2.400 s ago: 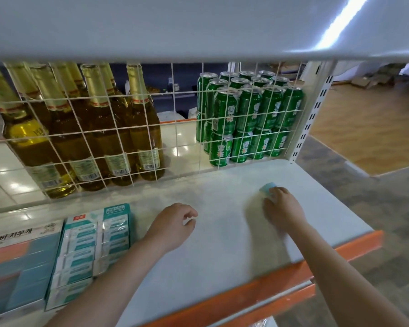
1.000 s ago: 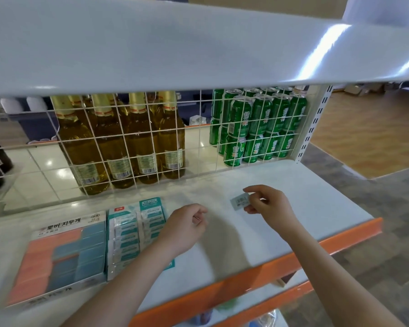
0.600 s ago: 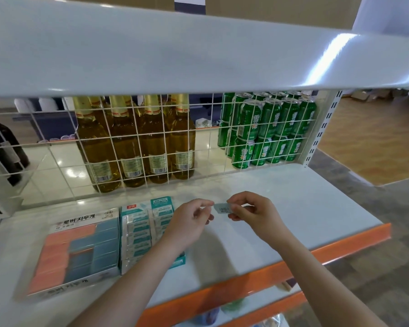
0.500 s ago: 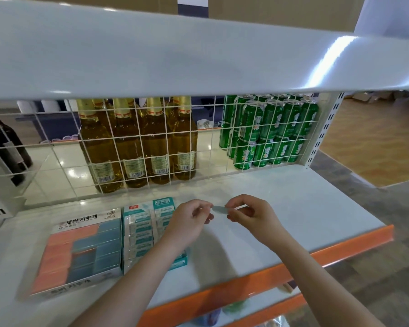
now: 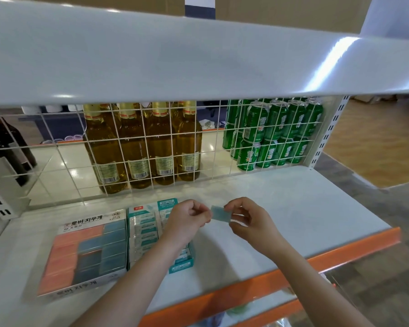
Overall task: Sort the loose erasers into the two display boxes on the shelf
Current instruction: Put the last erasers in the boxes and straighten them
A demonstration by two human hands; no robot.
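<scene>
A small blue eraser (image 5: 220, 214) hangs above the white shelf (image 5: 305, 208), held between both hands. My left hand (image 5: 187, 218) pinches its left end and my right hand (image 5: 248, 219) pinches its right end. Left of the hands lie two display boxes. The larger box (image 5: 85, 251) holds rows of orange and blue erasers. The teal box (image 5: 147, 227) next to it holds white-sleeved erasers, and my left forearm covers part of it.
A white wire grid (image 5: 151, 149) closes the back of the shelf, with yellow bottles (image 5: 137, 142) and green cans (image 5: 274, 133) behind it. An upper shelf (image 5: 198, 55) overhangs. The front edge (image 5: 316, 260) is orange.
My right hand lifted the blue eraser from the right side of the shelf and carried it left. My left hand rose to meet it and now pinches its other end.
</scene>
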